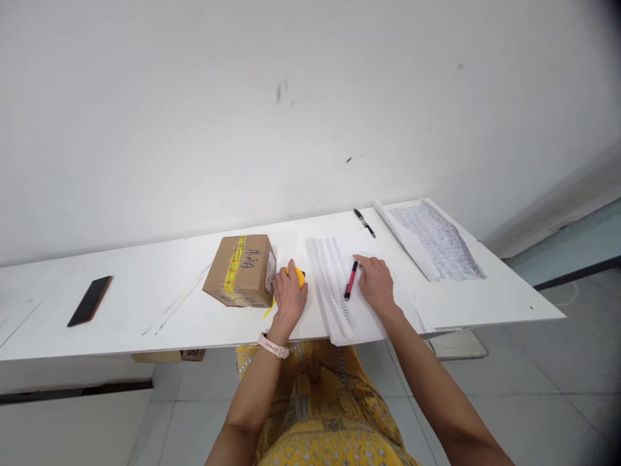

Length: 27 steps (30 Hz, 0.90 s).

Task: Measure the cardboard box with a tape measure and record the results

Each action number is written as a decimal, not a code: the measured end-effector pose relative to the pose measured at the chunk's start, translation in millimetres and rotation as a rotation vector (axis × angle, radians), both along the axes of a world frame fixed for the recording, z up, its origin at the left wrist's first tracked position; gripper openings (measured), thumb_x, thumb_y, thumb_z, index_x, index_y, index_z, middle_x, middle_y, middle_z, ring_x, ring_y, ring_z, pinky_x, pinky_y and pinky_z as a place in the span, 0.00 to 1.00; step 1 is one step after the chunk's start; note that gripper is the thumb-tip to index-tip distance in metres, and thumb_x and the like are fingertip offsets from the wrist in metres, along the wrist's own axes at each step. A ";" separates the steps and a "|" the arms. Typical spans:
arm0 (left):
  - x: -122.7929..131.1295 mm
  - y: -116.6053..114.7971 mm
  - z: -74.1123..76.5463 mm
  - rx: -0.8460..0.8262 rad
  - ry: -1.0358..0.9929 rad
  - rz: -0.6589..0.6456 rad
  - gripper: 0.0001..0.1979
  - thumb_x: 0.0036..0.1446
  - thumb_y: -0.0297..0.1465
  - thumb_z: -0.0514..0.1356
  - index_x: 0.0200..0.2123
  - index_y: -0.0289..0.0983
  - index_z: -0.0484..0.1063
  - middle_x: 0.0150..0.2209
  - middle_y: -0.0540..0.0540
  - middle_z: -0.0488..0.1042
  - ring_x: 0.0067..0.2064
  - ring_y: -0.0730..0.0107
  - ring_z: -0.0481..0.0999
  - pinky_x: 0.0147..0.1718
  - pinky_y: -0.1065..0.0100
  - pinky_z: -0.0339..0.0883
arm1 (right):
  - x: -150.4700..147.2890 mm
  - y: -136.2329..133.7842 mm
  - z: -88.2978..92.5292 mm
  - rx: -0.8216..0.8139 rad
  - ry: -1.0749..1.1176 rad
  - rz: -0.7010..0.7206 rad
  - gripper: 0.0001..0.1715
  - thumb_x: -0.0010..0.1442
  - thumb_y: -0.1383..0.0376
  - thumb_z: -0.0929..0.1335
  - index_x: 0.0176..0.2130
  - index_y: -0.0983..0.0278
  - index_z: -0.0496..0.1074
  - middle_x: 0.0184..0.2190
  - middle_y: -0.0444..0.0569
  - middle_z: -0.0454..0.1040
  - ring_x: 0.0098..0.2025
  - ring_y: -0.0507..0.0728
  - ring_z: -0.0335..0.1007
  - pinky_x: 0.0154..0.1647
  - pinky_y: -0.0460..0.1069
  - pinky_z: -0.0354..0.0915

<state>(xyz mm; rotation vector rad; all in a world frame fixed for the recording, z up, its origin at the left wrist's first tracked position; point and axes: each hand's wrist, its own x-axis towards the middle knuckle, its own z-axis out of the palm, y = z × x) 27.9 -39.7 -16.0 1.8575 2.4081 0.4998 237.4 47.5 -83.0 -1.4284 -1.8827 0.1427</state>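
A small cardboard box (240, 270) with yellow tape and handwriting on top sits on the white table (145, 304). My left hand (288, 296) is closed around a yellow tape measure (299, 275) right beside the box's right side; a bit of yellow tape shows below the hand. My right hand (376, 283) rests on a stack of printed sheets (334, 278) with its fingers against a red pen (350, 281). The pen lies on the paper, and I cannot tell if the fingers grip it.
A black phone (90, 299) lies at the table's left. A black pen (364, 222) and a second printed stack (436, 239) lie at the back right. A white wall stands behind the table. Cardboard shows under the table near my lap.
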 end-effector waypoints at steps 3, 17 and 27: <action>2.0 -19.0 13.0 0.160 -0.324 -0.037 0.42 0.54 0.30 0.65 0.67 0.35 0.47 0.52 0.37 0.72 0.54 0.55 0.72 0.54 0.55 0.65 | -3.5 -8.5 19.5 0.074 0.212 -0.051 0.22 0.64 0.67 0.57 0.50 0.62 0.73 0.38 0.58 0.73 0.43 0.65 0.66 0.46 0.59 0.63; -23.9 -134.6 67.3 0.150 -0.883 -0.143 0.49 0.49 0.29 0.66 0.69 0.45 0.43 0.52 0.42 0.71 0.51 0.61 0.74 0.49 0.62 0.69 | -91.5 -107.4 123.6 -0.892 0.649 0.810 0.20 0.55 0.48 0.70 0.35 0.62 0.74 0.33 0.47 0.75 0.33 0.55 0.65 0.36 0.51 0.61; -120.1 -196.0 76.0 -0.022 -1.327 -0.282 0.38 0.49 0.45 0.69 0.62 0.38 0.66 0.56 0.37 0.71 0.50 0.52 0.73 0.49 0.58 0.69 | -166.4 -29.0 179.8 -0.514 0.644 0.621 0.22 0.58 0.48 0.65 0.25 0.62 0.63 0.25 0.41 0.63 0.30 0.52 0.56 0.32 0.48 0.53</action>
